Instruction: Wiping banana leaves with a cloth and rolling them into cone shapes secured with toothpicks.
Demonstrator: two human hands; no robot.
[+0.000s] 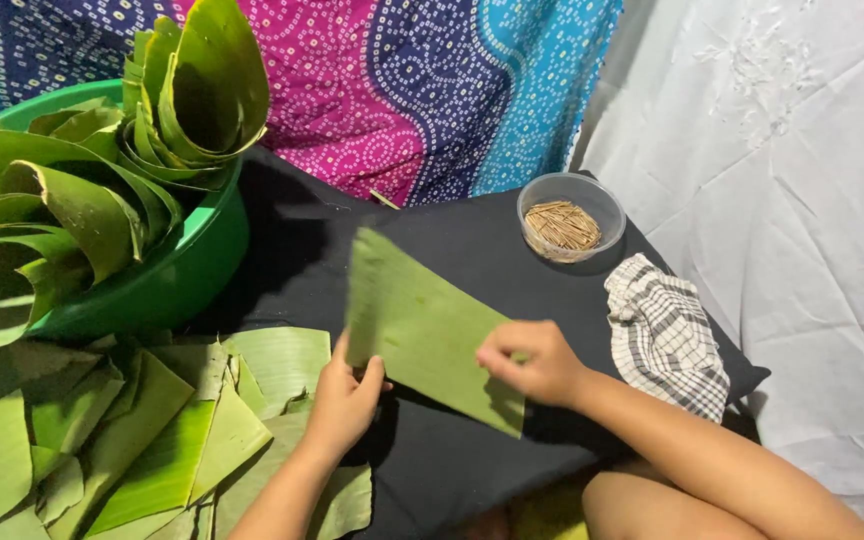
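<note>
Both hands hold one cut piece of banana leaf [422, 325] just above a black cloth [472, 250] spread over the work surface. The left hand [344, 400] grips the leaf's lower left edge, fingers curled round it from beneath with the thumb on top. The right hand [532, 362] pinches the leaf near its right end, fingertips closed on the upper face. The leaf is roughly rectangular, pale green, and lies slanted, its far end pointing up and to the left; that end looks slightly blurred.

To the left of the hands, a loose pile of flat banana leaf pieces [142, 430] overlaps on the surface. Behind the pile stands a green plastic basin [187, 270] filled with rolled and curled banana leaves [167, 110] that rise above its rim. At the far right of the black cloth sits a small clear round container [571, 217] holding thin wooden sticks [562, 226]. Just beside it, nearer the person, lies a crumpled black-and-white checked cloth [665, 340]. A white sheet [802, 200] covers the area on the right, and a patterned pink and blue fabric [432, 90] hangs behind.
</note>
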